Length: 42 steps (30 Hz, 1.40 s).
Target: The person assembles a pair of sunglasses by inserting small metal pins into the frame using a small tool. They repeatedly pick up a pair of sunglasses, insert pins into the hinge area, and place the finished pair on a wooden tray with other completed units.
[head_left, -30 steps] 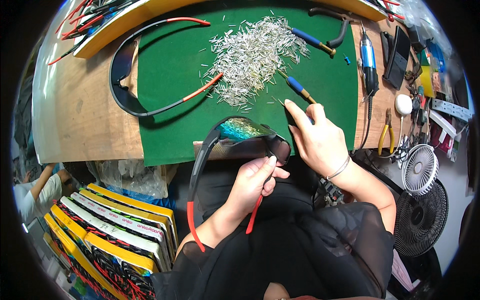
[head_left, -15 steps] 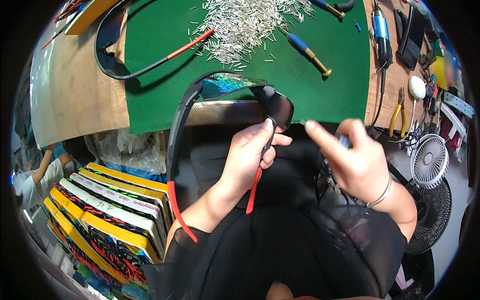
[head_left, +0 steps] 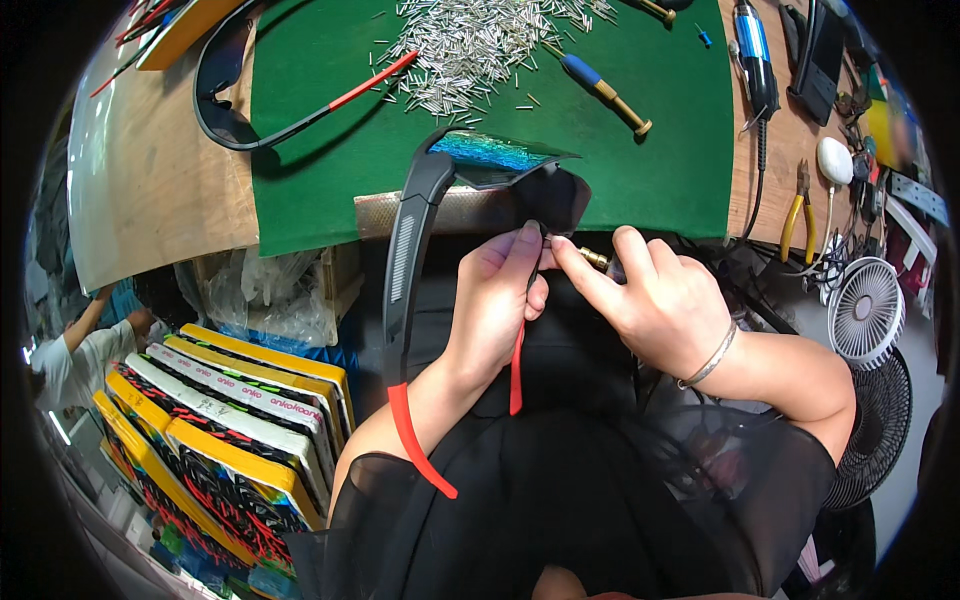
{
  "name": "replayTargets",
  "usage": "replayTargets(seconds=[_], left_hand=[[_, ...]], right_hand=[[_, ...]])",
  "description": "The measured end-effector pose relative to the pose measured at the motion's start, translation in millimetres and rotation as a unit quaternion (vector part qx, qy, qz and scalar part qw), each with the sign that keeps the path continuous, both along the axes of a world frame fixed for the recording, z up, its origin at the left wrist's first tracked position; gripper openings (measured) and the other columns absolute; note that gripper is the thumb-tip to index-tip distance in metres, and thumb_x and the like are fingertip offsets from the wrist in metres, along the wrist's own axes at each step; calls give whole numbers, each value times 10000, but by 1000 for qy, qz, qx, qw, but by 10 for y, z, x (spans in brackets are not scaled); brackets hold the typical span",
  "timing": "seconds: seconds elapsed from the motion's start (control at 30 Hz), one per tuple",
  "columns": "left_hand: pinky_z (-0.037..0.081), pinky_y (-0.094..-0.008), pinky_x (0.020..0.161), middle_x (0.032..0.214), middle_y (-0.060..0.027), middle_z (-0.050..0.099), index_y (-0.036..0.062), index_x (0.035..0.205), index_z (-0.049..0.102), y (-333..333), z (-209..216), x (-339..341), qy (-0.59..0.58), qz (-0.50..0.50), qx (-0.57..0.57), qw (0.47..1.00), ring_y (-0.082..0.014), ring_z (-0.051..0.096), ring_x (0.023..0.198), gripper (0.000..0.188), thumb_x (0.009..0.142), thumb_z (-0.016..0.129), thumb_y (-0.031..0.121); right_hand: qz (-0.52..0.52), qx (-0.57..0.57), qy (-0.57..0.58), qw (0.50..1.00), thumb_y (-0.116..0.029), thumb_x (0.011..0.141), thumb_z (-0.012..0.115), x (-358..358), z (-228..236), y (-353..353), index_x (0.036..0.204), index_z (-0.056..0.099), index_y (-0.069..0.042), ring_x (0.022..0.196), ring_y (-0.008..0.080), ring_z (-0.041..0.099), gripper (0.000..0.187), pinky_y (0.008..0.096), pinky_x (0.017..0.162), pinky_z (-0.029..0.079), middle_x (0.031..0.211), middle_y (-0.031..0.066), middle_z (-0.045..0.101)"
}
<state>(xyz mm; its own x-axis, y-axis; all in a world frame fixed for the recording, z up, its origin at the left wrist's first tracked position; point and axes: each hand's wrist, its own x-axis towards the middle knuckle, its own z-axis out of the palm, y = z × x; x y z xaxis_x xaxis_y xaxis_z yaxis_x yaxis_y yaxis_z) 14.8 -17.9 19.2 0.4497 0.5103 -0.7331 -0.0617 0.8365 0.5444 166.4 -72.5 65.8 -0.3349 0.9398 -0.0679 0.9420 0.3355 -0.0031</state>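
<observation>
My left hand (head_left: pixel 500 285) is closed on a pair of wraparound sunglasses (head_left: pixel 418 240), pinching one temple near its hinge. Black frame, mirrored blue-green lens, red temple tips; the other temple hangs down to the left of my wrist. My right hand (head_left: pixel 655 290) reaches in from the right, its index fingertip at the pinched hinge beside my left thumb. In its curled fingers is a slim hand tool with a brass-coloured part (head_left: pixel 597 259); most of the tool is hidden. A small thin piece at the fingertips is too small to name.
On the green mat (head_left: pixel 310 200) lie a heap of small metal pins (head_left: pixel 470 55), a blue-and-brass hand tool (head_left: pixel 605 95) and a second pair of sunglasses (head_left: pixel 235 130). Pliers (head_left: pixel 797 215) and a rotary tool (head_left: pixel 757 70) are at right. Packed yellow-and-white boxes (head_left: pixel 220 420) stand lower left; fans (head_left: pixel 866 310) lower right.
My right hand has moved left to meet my left hand at the hinge. The sunglasses have turned, and their free temple has swung to the right. The view has shifted slightly.
</observation>
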Motion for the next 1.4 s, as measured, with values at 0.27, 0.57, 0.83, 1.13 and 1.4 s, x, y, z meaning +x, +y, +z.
replayTargets(seconds=[0.27,0.57,0.83,1.13,1.4], left_hand=[[289,-173,400,738,-42,610,-7,864,593,35,4,-26,3,-8,-13,1000,-31,399,466,312,928,437,255],[292,-169,405,746,-51,614,-15,876,588,62,-12,-47,-12,-13,-18,1000,-33,393,471,309,932,433,247],[279,-170,401,674,-25,575,-21,825,592,77,-43,-68,-31,-21,-7,999,-26,380,466,330,940,418,234],[267,-171,397,623,0,535,-17,765,588,97,-72,-92,-51,-33,-13,998,-19,375,464,363,944,408,243],[266,-168,400,626,-1,535,-10,767,586,97,-98,-101,-62,-42,5,997,-19,375,467,363,942,417,259]], right_hand=[[20,-25,50,998,-170,765,523,97,-47,62,1132,537,-151,483,133,475,368,236,394,415,638,37,425],[21,-8,69,997,-193,783,531,83,-85,85,1114,537,-136,474,135,477,336,244,393,423,620,37,419],[25,-44,91,995,-156,759,516,68,-90,139,1124,521,-91,473,156,509,371,264,400,440,626,56,443],[9,-58,80,995,-170,777,514,-5,-62,168,1118,523,-75,477,166,519,354,266,402,446,627,64,455],[3,-27,47,999,-169,761,528,-53,-78,140,1119,532,-82,478,161,500,369,255,389,429,630,55,448]])
